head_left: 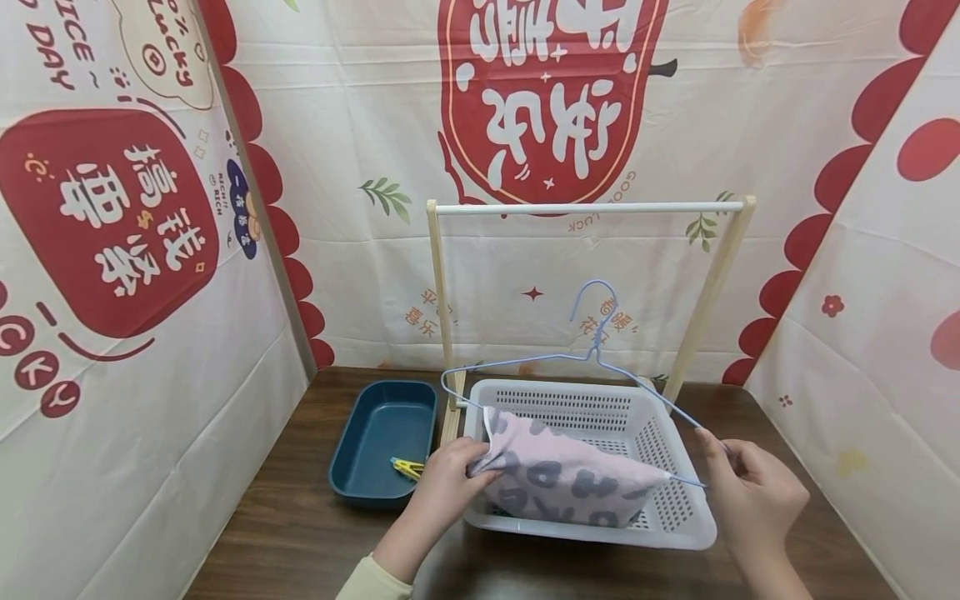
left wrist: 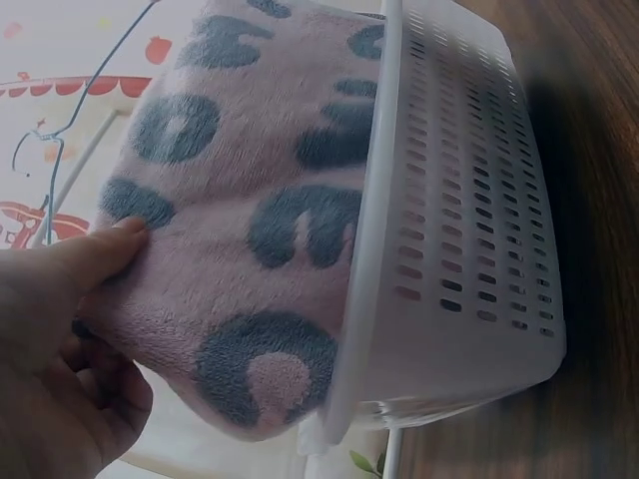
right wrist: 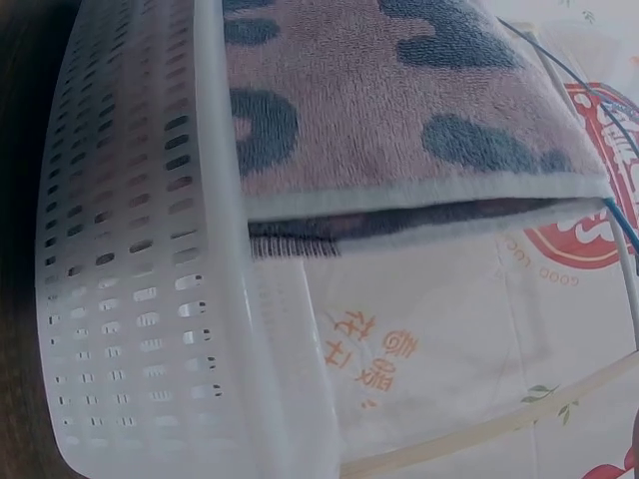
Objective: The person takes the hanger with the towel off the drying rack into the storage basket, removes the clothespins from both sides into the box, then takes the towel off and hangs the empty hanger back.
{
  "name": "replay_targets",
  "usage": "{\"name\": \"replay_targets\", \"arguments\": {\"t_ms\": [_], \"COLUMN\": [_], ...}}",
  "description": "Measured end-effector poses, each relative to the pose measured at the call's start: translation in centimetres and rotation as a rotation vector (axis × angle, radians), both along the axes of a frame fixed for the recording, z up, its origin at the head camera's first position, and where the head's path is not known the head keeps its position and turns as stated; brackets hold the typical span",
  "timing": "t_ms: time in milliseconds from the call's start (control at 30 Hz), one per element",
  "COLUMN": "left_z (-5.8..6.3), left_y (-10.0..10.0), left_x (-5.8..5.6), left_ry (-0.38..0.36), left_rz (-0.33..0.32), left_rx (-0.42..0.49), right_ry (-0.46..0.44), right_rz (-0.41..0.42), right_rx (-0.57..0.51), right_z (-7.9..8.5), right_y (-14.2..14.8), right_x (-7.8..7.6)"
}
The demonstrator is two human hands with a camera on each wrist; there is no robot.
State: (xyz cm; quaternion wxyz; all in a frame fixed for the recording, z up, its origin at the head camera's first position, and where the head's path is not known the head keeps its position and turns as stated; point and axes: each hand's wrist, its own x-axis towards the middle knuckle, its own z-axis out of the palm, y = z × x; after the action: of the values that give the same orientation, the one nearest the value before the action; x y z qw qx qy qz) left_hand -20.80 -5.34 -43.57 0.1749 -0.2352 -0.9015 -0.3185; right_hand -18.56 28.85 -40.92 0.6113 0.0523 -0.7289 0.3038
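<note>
A pink towel with grey patterns hangs folded over the lower bar of a blue wire hanger, its lower part down inside a white perforated basket. My left hand pinches the towel's upper left corner between thumb and fingers; the left wrist view shows the thumb on the towel. With my right hand I grip the hanger's right end, beyond the towel's edge. The hanger's hook points upward. In the right wrist view the folded towel shows its open side edge, and the right hand is almost wholly out of frame.
Behind the basket stands a wooden rack with a white top rail. To the left is a dark blue tray, with a yellow clip in it. All stand on a brown wooden table, with printed cloth walls around.
</note>
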Motion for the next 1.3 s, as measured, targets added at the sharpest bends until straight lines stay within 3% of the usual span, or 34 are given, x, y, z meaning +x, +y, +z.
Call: {"name": "replay_targets", "arguments": {"t_ms": [167, 367, 800, 967, 1133, 1200, 1300], "left_z": [-0.08, -0.41, -0.30, -0.29, -0.42, -0.47, -0.52], "left_y": [-0.23, -0.31, -0.05, 0.06, 0.13, 0.15, 0.13], "left_x": [-0.04, -0.17, -0.28, -0.18, -0.26, -0.27, -0.21], "left_ry": [0.052, 0.190, 0.286, 0.265, 0.178, 0.138, 0.087], "left_rz": [-0.039, -0.090, -0.242, -0.280, -0.316, -0.295, -0.202], "left_rx": [0.029, 0.095, 0.120, 0.150, 0.296, 0.337, 0.370], "right_ry": [0.004, -0.026, -0.054, -0.057, -0.057, -0.053, -0.044], "right_rz": [-0.009, -0.031, -0.054, -0.049, -0.041, -0.036, -0.036], "right_rx": [-0.003, -0.027, -0.045, -0.049, -0.049, -0.042, -0.028], "right_z": [-0.18, -0.36, -0.46, -0.53, -0.52, -0.53, -0.55], "right_y": [0.12, 0.35, 0.40, 0.45, 0.43, 0.42, 0.40], "right_x": [-0.12, -0.19, -0.23, -0.25, -0.25, -0.26, -0.25]}}
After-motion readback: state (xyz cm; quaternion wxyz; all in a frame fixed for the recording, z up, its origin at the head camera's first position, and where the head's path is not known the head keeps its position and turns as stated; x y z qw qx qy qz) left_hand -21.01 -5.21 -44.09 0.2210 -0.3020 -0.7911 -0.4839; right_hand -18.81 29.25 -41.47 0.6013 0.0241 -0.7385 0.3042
